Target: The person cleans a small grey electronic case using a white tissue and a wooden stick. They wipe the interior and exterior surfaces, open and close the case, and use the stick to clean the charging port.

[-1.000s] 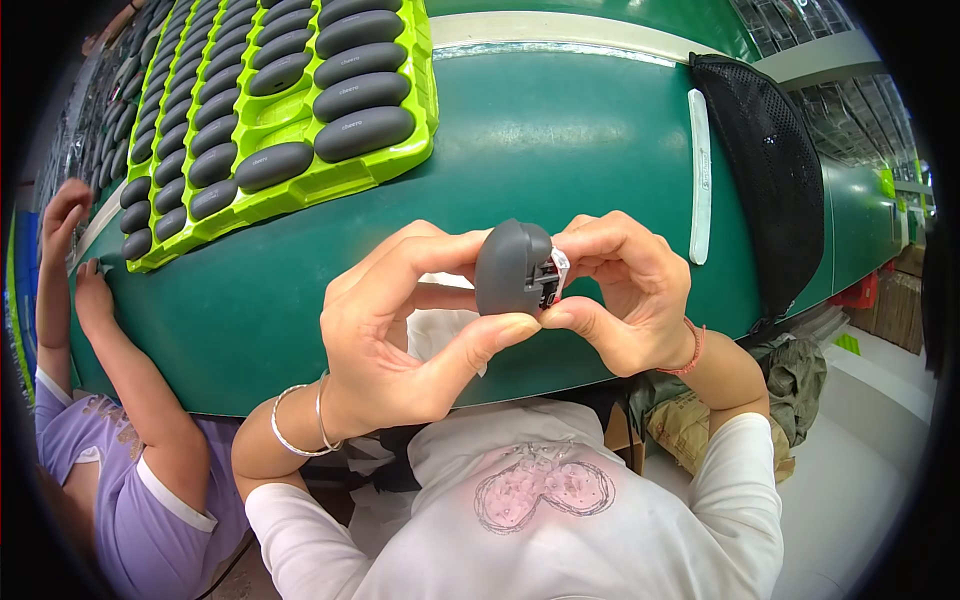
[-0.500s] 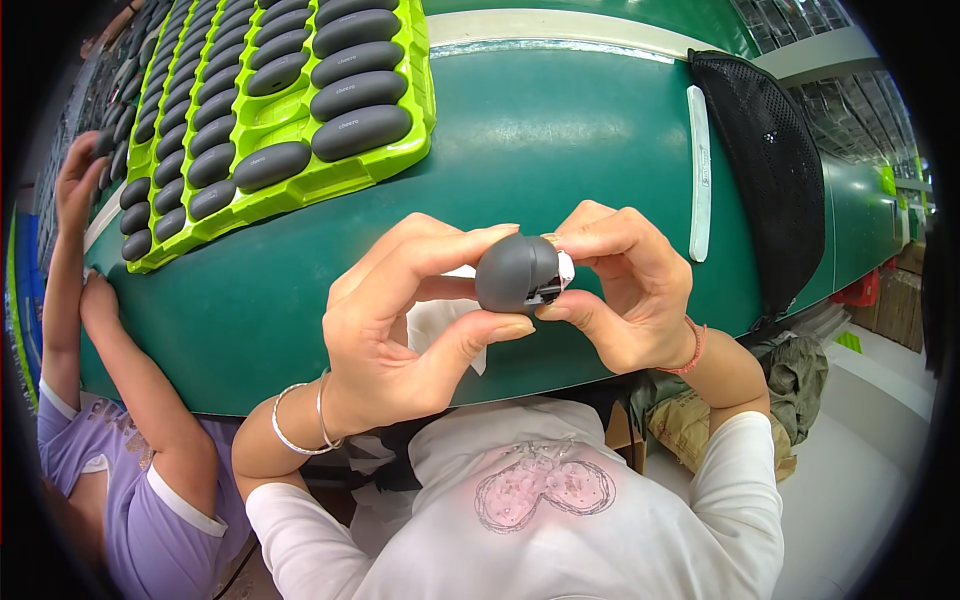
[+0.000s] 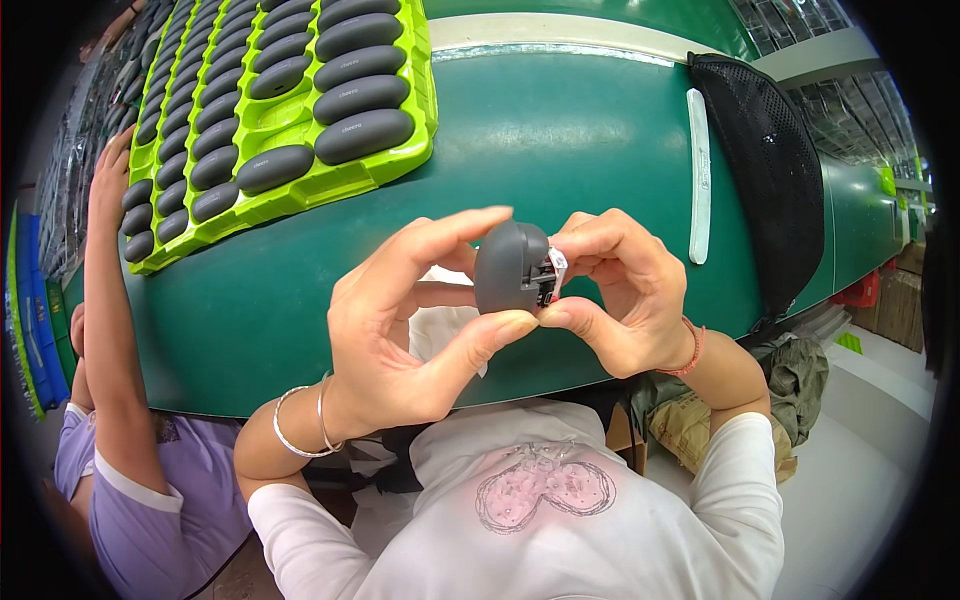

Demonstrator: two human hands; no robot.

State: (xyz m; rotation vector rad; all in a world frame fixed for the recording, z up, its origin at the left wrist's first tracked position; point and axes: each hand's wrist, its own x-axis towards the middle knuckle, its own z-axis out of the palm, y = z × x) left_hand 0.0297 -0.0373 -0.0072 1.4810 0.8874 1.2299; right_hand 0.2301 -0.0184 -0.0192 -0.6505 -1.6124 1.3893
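Between both hands, above the green table, is a dark grey earbud charging case (image 3: 506,272). Its right end stands open, showing dark inner parts and a small white and red piece (image 3: 557,268). My left hand (image 3: 392,318) grips the case from the left, thumb beneath it and index finger lifted near its top. At the open end, my right hand (image 3: 630,295) pinches with thumb below and fingertips above, by the white piece. Behind my left fingers lies a white sheet or cloth (image 3: 435,325), partly hidden.
A lime-green tray (image 3: 330,187) holding rows of dark grey cases lies at the upper left. To the right are a white strip (image 3: 698,180) and a black mesh piece (image 3: 765,170). At the far left, a co-worker's arm (image 3: 115,300) reaches toward the tray.
The case has turned in my hands, so more of its open end and inner parts show. My left index finger has risen off it. The co-worker's arm has moved right toward the tray.
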